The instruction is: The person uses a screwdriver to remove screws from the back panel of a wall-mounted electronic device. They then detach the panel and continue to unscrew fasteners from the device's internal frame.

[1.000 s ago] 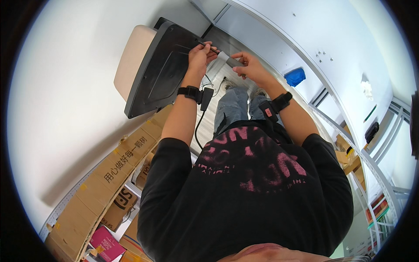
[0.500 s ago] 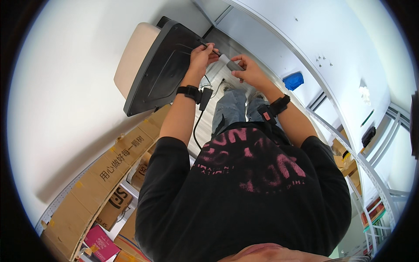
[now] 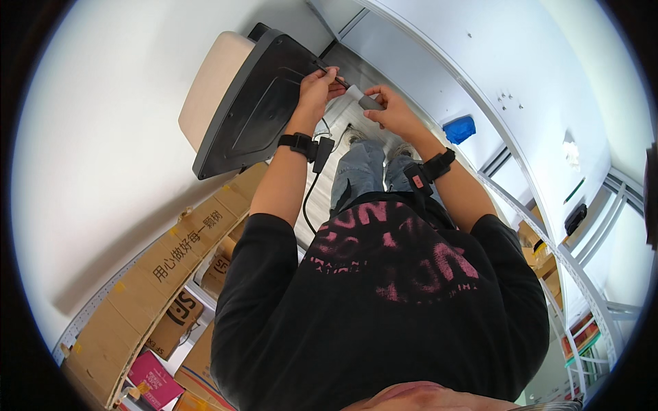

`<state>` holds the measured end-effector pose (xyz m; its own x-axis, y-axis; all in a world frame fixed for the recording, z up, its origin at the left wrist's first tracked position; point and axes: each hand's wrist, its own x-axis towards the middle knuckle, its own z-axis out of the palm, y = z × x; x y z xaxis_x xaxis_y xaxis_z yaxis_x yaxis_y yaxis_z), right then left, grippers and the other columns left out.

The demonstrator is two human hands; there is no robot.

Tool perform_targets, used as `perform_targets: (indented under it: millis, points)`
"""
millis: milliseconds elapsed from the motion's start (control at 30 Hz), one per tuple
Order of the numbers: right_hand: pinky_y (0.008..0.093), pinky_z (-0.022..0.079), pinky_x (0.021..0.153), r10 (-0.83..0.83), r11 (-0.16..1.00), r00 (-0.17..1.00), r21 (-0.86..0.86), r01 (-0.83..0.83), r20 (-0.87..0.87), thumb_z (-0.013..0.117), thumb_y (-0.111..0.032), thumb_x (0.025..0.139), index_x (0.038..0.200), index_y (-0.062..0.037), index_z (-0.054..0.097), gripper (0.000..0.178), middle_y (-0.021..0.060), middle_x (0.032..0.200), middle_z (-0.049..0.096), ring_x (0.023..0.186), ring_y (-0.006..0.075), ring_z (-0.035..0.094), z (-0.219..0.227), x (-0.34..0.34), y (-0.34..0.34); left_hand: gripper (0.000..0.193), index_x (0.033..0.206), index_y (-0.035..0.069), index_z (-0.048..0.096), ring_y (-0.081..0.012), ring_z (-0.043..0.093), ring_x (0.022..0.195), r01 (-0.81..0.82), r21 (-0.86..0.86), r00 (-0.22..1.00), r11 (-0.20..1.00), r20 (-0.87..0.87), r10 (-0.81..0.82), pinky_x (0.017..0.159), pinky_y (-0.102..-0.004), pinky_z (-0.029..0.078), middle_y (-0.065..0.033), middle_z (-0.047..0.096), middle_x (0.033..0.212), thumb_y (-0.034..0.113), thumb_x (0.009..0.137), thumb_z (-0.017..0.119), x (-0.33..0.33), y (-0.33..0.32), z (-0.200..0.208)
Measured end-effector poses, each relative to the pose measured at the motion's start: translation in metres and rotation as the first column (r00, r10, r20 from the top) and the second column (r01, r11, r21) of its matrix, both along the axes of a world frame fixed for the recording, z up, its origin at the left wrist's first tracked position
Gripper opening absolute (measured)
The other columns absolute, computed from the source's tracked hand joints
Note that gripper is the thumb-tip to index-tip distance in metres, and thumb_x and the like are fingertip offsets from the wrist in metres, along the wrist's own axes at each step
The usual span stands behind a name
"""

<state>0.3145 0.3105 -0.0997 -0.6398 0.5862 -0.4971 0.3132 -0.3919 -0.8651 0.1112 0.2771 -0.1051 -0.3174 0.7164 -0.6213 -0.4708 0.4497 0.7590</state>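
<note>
A panel (image 3: 257, 103) with a black plastic face and a padded beige back (image 3: 212, 89) stands tilted against the white wall at the upper left. Its kind is unclear, perhaps a chair part. A screwdriver (image 3: 371, 103) with a grey handle points at the panel's upper right edge. Around its dark shaft, close to that edge, the fingers of my left hand (image 3: 319, 91) are closed. My right hand (image 3: 394, 113) grips the handle's rear end between thumb and fingers. The screwdriver's tip and whatever it meets are hidden by my left hand.
To the right, a white tabletop (image 3: 480, 41) carries several small screws (image 3: 507, 101) and a blue pouch (image 3: 459, 129). Cardboard boxes (image 3: 175, 322) fill a shelf at the lower left. A black cable (image 3: 312, 195) hangs by my left wrist.
Both hands keep their hold on the screwdriver, nearly in place. The whole view has shifted very slightly.
</note>
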Motion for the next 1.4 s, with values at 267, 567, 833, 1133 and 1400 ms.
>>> perform_targets:
  millis: [267,567,833,1133,1400]
  points:
    - [0.0241,0.046,0.057,-0.015,0.984,1.0,-0.177,0.012,-0.016,0.069,-0.014,0.078,0.12,-0.0086,0.051,0.046,0.0074,0.092,0.057,0.077,0.0132,0.057,0.005,-0.004,-0.004,0.015,0.093,0.003,0.059,-0.0151,0.062,0.071,0.026,-0.015,0.997,1.0,-0.067,-0.027,0.065,-0.028,0.055,-0.0066,0.062,0.08,0.018,0.09,0.058,-0.008,-0.001,-0.005]
    - [0.0277,0.047,0.055,-0.001,0.994,0.999,-0.106,-0.004,-0.043,0.07,-0.025,0.078,0.122,-0.0057,0.052,0.051,0.0039,0.09,0.059,0.069,0.012,0.056,-0.009,0.003,-0.002,0.015,0.086,0.003,0.059,-0.0165,0.062,0.069,-0.013,-0.022,1.0,1.0,-0.026,0.012,0.064,-0.0291,0.055,-0.0073,0.062,0.08,0.017,0.089,0.06,-0.006,0.004,0.001]
    - [0.0253,0.047,0.062,-0.118,0.889,0.99,-0.452,0.073,-0.073,0.063,-0.019,0.083,0.12,-0.0026,0.051,0.043,0.0035,0.096,0.058,0.077,0.0119,0.056,0.005,0.003,0.006,0.013,0.089,0.002,0.061,-0.0161,0.062,0.069,-0.031,-0.017,0.996,0.999,-0.085,0.03,0.064,-0.0294,0.055,-0.0071,0.062,0.081,0.014,0.089,0.06,-0.007,0.004,-0.003]
    - [0.0243,0.047,0.065,-0.046,0.996,0.998,-0.073,0.044,-0.033,0.065,-0.011,0.081,0.123,-0.0012,0.051,0.046,0.0071,0.098,0.059,0.076,0.013,0.058,0.0,0.003,0.0,0.012,0.097,0.003,0.06,-0.0165,0.062,0.071,-0.025,0.0,1.0,1.0,-0.008,0.025,0.069,-0.0302,0.055,-0.0079,0.063,0.085,0.012,0.09,0.057,-0.009,0.004,0.0]
    - [0.0223,0.044,0.065,0.033,0.991,0.999,-0.13,-0.036,-0.027,0.065,-0.009,0.08,0.123,-0.0044,0.051,0.046,0.0054,0.093,0.06,0.076,0.0114,0.057,-0.011,0.002,0.004,0.01,0.097,0.004,0.059,-0.0168,0.063,0.072,-0.047,0.011,0.997,0.999,-0.059,0.048,0.067,-0.0291,0.055,-0.009,0.064,0.088,0.011,0.09,0.056,-0.008,0.004,-0.007]
